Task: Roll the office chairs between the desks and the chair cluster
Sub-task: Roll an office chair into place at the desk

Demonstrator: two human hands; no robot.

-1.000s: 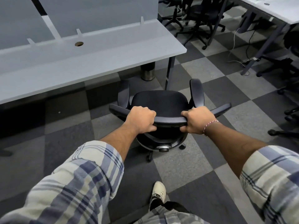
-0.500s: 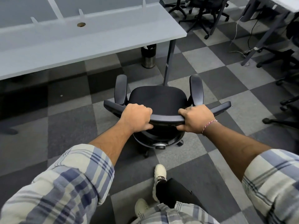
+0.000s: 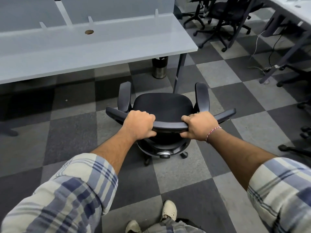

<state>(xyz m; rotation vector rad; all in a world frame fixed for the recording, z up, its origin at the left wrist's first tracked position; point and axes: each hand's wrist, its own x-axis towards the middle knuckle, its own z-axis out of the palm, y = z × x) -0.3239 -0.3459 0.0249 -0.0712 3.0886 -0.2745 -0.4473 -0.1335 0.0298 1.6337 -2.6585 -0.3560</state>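
Before the desk (image 3: 101,47), left hand (image 3: 139,125) and right hand (image 3: 200,126) clench the chair back (image 3: 170,126); pushed straight, its armrest (image 3: 202,96) may clip the desk leg (image 3: 179,71)

your chair (image 3: 164,105) is black, the counter (image 3: 101,46) pale grey-blue, the floor (image 3: 70,137) a grey checkerboard (light and dark squares); your sleeves (image 3: 70,195) are blue-and-cream plaid, wristband (image 3: 212,133) red-and-white.
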